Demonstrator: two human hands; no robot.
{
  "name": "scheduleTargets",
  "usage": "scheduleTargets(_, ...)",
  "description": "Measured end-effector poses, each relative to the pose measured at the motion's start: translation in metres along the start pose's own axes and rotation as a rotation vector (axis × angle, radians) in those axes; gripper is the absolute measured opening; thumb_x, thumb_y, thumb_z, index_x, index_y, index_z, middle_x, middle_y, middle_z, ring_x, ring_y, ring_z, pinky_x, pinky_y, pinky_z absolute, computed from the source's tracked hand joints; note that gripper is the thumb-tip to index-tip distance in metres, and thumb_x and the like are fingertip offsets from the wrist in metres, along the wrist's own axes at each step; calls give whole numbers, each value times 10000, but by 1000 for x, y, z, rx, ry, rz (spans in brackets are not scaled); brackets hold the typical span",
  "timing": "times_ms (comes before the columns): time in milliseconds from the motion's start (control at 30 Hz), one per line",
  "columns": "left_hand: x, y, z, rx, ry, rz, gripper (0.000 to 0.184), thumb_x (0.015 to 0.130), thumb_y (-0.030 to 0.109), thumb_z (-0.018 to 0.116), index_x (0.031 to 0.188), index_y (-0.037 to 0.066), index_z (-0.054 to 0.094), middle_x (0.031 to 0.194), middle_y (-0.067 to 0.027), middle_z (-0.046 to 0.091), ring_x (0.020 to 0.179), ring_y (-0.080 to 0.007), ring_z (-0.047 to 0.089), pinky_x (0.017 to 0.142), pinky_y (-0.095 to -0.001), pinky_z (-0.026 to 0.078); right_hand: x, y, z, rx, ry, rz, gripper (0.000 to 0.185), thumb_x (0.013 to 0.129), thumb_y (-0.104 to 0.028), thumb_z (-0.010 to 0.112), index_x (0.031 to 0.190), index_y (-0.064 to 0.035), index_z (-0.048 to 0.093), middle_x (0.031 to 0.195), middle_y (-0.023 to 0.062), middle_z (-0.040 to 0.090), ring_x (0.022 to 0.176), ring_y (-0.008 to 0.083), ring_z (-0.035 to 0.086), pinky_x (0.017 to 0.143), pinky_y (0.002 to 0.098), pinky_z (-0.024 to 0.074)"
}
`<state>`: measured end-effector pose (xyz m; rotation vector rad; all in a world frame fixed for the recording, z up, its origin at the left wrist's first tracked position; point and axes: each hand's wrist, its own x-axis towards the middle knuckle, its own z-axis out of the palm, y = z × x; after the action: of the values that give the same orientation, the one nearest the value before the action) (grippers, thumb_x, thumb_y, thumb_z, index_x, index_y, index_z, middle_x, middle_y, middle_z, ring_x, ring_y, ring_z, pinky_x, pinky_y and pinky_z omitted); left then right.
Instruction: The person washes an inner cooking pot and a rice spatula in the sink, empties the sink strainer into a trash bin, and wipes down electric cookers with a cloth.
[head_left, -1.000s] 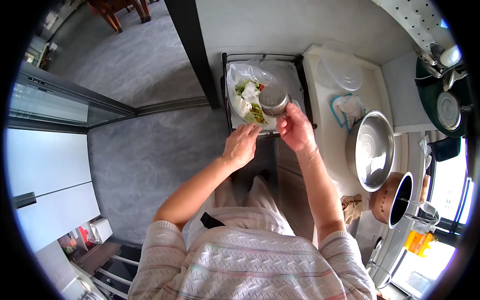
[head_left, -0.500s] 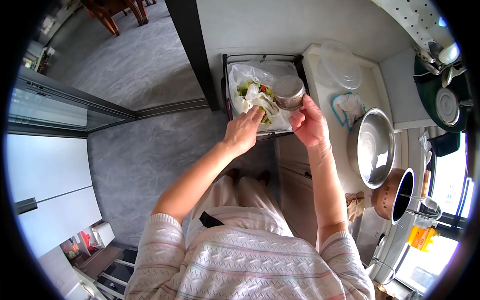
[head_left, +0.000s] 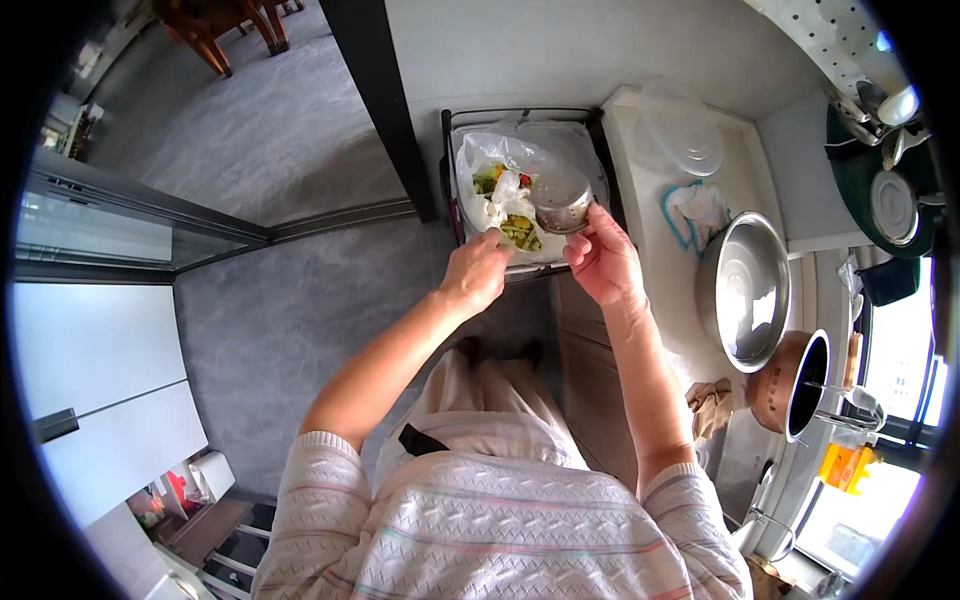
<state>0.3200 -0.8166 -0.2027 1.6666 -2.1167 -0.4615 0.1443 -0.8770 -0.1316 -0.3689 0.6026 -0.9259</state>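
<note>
In my right hand [head_left: 608, 262] is a small metal sink strainer [head_left: 563, 200] with holes in its side, gripped at the edge between thumb and fingers. It is tilted over a clear plastic bag [head_left: 515, 150]. Inside that bag lie green and yellow vegetable scraps [head_left: 519, 232] and white crumpled tissue or plastic. My left hand [head_left: 475, 272] is closed at the bag's near left edge, its fingertips pinching the plastic. The bag lines a dark-framed rack [head_left: 447, 170] standing against the wall.
On the counter [head_left: 640, 150] to the right are a clear plastic lid [head_left: 680, 125], a blue-edged cloth [head_left: 695, 212], a steel basin [head_left: 748, 290] and a brown pot [head_left: 785, 385]. A black door frame [head_left: 380, 100] rises at the left of the rack. Cabinet doors [head_left: 590, 350] stand below the counter.
My left hand has drawn back from the scraps to the bag's near edge, uncovering more of them. The strainer in my right hand has shifted slightly left and toward me.
</note>
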Motion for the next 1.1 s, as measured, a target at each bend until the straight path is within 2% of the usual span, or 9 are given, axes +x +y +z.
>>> scheduleTargets(133, -1, 2, -2, -63, 87, 13, 90, 680, 23, 560, 763, 39, 589, 786, -97, 505, 770, -276, 557, 651, -370, 487, 9, 33, -46, -191, 132, 104, 174, 908, -212, 494, 862, -51, 540, 681, 20, 517, 557, 131, 496, 510, 270, 433)
scheduleTargets(167, -2, -1, 1, -91, 113, 15, 163, 679, 21, 555, 838, 43, 580, 794, -105, 507, 772, -284, 556, 645, -374, 487, 4, 39, -49, -229, 419, 169, 180, 900, -207, 500, 926, -35, 546, 709, 33, 533, 543, 142, 505, 503, 275, 439)
scheduleTargets(333, 8, 11, -20, 22, -88, -176, 413, 707, 15, 522, 1119, 8, 495, 906, -138, 577, 806, -296, 604, 654, -379, 500, -2, -5, -14, -13, -3, -2, 120, 896, -184, 500, 911, -74, 545, 708, 27, 536, 563, 127, 494, 499, 275, 443)
scheduleTargets(467, 23, 7, -23, 80, -318, -240, 198, 673, 96, 608, 853, 13, 611, 808, -149, 637, 756, -298, 633, 645, -391, 513, 8, 23, -46, -246, 52, -4, 135, 907, -198, 485, 913, -79, 547, 712, 10, 539, 549, 118, 481, 499, 271, 427)
scheduleTargets(533, 20, 6, -22, 57, -262, -204, 168, 668, 110, 625, 809, 22, 600, 818, -146, 633, 766, -296, 631, 648, -392, 512, 4, 36, -48, -258, 339, 147, 137, 910, -193, 479, 913, -74, 548, 718, 16, 547, 542, 126, 482, 500, 275, 423)
scheduleTargets(667, 7, -3, -13, -23, -102, -142, 144, 671, 77, 582, 804, 22, 584, 819, -141, 603, 782, -308, 617, 643, -399, 509, -6, 7, -14, -36, -8, 16, 125, 908, -189, 484, 859, -87, 536, 705, 1, 537, 558, 121, 471, 508, 280, 421)
scheduleTargets(833, -3, -6, -9, -44, 3, -80, 155, 690, 81, 570, 832, 20, 571, 845, -131, 581, 778, -294, 610, 654, -390, 512, 4, 37, -57, -284, 298, 137, 126, 892, -187, 515, 910, -67, 552, 713, 23, 571, 519, 144, 526, 499, 305, 471)
scheduleTargets(967, -5, -9, -10, -64, 14, -95, 110, 706, 76, 552, 803, 42, 591, 790, -108, 574, 751, -283, 610, 644, -385, 512, -4, 6, -2, -262, 16, 10, 108, 897, -146, 504, 916, -47, 545, 744, 54, 585, 549, 136, 533, 497, 279, 468)
scheduleTargets(1100, -9, -13, -1, -82, 152, -45, 165, 670, 70, 560, 824, 80, 620, 770, -75, 571, 751, -256, 593, 633, -371, 500, 2, 6, 5, -1089, 66, -147, 106, 856, -116, 549, 827, -24, 592, 745, 67, 591, 578, 156, 562, 516, 292, 458)
